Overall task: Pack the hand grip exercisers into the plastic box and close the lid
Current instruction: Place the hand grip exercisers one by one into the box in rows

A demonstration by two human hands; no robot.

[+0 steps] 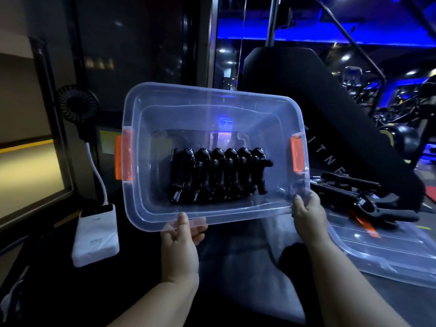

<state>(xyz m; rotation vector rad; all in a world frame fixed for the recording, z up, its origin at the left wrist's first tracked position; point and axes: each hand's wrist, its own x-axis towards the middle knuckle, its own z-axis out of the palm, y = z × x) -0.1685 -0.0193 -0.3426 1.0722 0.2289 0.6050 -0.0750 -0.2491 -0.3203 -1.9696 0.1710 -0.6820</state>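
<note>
I have the plastic box [203, 89] held up in the middle of the frame, tipped so its open top faces me. My left grip [180, 241] pinches the near rim at the lower left, thumb on top and fingers curled beneath. My right grip [306, 213] clamps the same rim toward the lower right corner in the same way. Both are closed on the box and carry nothing else.

A row of black hand grip exercisers [217, 175] stands packed side by side on the box floor, springs showing along the bottom edge. The row fills only part of the floor. More loose exercisers [354, 194] lie on the counter at the right of the frame, just beyond the box's right wall. The clear lid [389, 246] lies flat at the lower right, partly under them.

I judge the packing about half done: one batch is in, another waits outside, and the lid is off. Next I should set the box down level on the counter and free my right grip. That grip can then gather the loose exercisers and lift them clear of the lid.
</note>
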